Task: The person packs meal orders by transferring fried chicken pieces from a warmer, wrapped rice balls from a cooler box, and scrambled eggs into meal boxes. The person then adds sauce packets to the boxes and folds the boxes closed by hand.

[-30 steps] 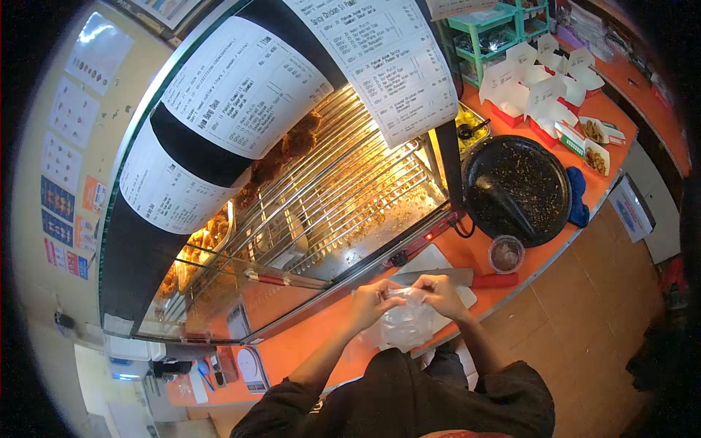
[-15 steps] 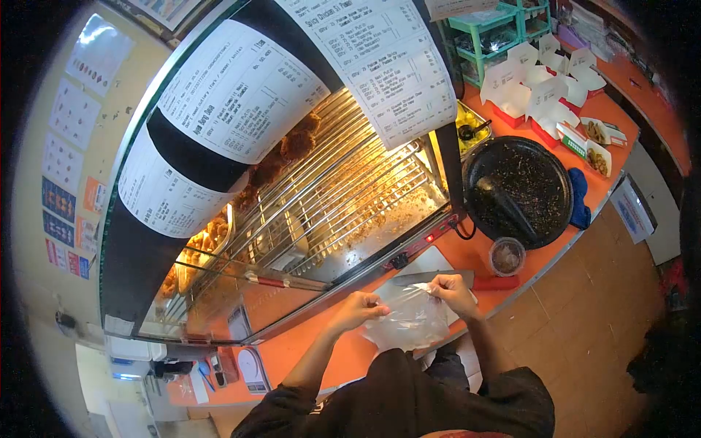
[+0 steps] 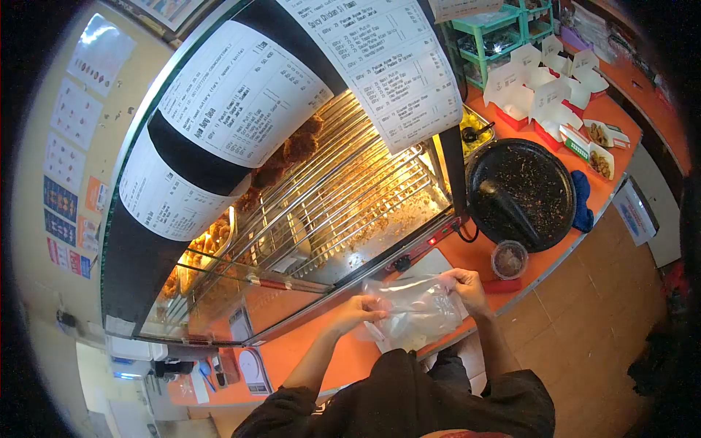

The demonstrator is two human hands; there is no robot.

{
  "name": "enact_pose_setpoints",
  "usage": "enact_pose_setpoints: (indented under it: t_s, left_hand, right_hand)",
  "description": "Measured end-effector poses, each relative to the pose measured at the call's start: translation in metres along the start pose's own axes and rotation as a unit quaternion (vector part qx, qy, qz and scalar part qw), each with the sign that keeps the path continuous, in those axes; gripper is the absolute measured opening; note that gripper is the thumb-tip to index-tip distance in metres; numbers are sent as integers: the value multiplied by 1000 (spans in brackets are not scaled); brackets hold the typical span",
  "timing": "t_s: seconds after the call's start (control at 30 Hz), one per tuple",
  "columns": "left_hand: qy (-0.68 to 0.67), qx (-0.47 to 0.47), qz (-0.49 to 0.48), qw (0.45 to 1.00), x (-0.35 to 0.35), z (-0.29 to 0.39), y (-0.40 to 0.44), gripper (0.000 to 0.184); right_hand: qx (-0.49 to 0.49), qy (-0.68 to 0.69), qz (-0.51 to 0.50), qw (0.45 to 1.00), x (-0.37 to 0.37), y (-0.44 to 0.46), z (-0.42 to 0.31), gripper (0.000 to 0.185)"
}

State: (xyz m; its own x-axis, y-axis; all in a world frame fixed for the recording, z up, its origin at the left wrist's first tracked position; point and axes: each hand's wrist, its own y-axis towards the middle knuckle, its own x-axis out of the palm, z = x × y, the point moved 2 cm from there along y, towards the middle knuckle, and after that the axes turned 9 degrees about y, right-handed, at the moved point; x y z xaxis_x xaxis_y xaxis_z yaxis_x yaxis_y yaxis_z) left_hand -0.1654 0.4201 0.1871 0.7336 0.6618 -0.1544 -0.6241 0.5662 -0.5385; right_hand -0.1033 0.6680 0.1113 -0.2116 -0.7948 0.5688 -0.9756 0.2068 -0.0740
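Between my two hands a clear plastic bag (image 3: 418, 315) is stretched out above the orange counter edge, close to my body. My left hand (image 3: 359, 312) pinches its left side, thumb and fingers pressed together. At the upper right corner my right hand (image 3: 466, 290) grips the same bag with closed fingers. Past my right hand stands a small lidded clear cup (image 3: 509, 260) with brownish contents. Behind it lies a big black stone mortar (image 3: 544, 182) with a dark pestle (image 3: 507, 212) resting in it.
A heated glass display case (image 3: 343, 219) with wire racks and fried food fills the left, receipts (image 3: 241, 95) stuck to its top. Open red-and-white boxes (image 3: 551, 102), filled small boxes (image 3: 600, 162) and a blue cloth (image 3: 581, 201) sit on the right counter. A kitchen scale (image 3: 253, 369) is at lower left.
The bag has been spread wider and flatter. My right hand has moved slightly right, away from my left hand, which stays nearly in place.
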Motion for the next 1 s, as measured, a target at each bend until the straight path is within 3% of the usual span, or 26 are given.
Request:
enact_pose_setpoints:
  t_s: [0.03, 0.07, 0.1, 0.17, 0.33, 0.4, 0.43, 0.47, 0.5, 0.53, 0.57, 0.6, 0.63, 0.67, 0.7, 0.77, 0.83, 0.9, 0.93, 0.97, 1.0]
  left_hand:
    - [39, -29, -40, 998, 1, -11, 3, 22]
    - [59, 42, -4, 997, -2, -20, 6, 24]
    - [59, 40, -4, 997, -4, -17, 5, 24]
    - [33, -28, 25, 999, -10, -10, 2, 26]
    - [26, 31, 43, 998, -10, -11, 4, 28]
    - [86, 169, 267, 945, -14, -18, 9, 32]
    - [86, 169, 266, 945, -8, -1, 4, 32]
    - [286, 225, 380, 850, -3, 23, -7, 34]
    - [467, 266, 470, 700, 9, 47, -22, 37]
    - [530, 311, 434, 658, 25, 59, -31, 34]
    - [426, 251, 322, 807, 42, 44, -25, 32]
    - [300, 180, 196, 916, 63, 26, -16, 30]
    - [299, 179, 197, 917, 77, 17, -10, 30]
    - [177, 143, 187, 956, 86, 7, -1, 26]
    - [52, 106, 173, 978, 88, -3, 5, 22]
    - [7, 84, 157, 984, 83, -17, 12, 17]
    - [-39, 61, 140, 988, 75, -20, 14, 14]
    - [-1, 21, 190, 982, 59, -20, 8, 9]
    - [85, 113, 263, 954, 53, -8, 4, 6]
    - [84, 112, 263, 955, 46, -13, 4, 6]
    - [163, 147, 284, 933, 36, -20, 7, 5]
  right_hand:
    - [-6, -17, 3, 1000, 0, 0, 1, 16]
    - [-11, -34, 6, 999, 0, 0, 3, 16]
    - [-10, -33, 7, 999, -4, 0, 4, 16]
    - [36, -10, -22, 999, -12, 0, 8, 13]
    - [33, 7, 10, 999, -5, -1, 11, 12]
    - [29, 14, 22, 999, -2, -3, 11, 12]
    - [21, 16, 35, 999, 2, -5, 7, 11]
    - [14, 19, 47, 999, 6, -6, 6, 11]
    - [15, 20, 49, 999, 12, -7, 10, 11]
    - [12, 0, 33, 999, 20, -8, 16, 14]
    - [11, -20, 17, 1000, 28, -12, 25, 20]
    - [19, 6, -7, 1000, 35, -13, 39, 26]
    - [28, 32, -29, 999, 42, -15, 51, 33]
    - [104, 143, -41, 983, 51, -19, 52, 34]
    - [103, 143, -40, 984, 60, -23, 50, 34]
    - [196, 292, -25, 936, 72, -30, 51, 34]
    - [179, 261, -18, 949, 62, -27, 57, 35]
    - [168, 236, -68, 955, 48, -26, 53, 35]
    - [127, 201, -55, 970, 36, -22, 55, 35]
    - [128, 201, -54, 970, 26, -21, 55, 35]
    - [58, -8, -52, 997, 16, -18, 51, 32]
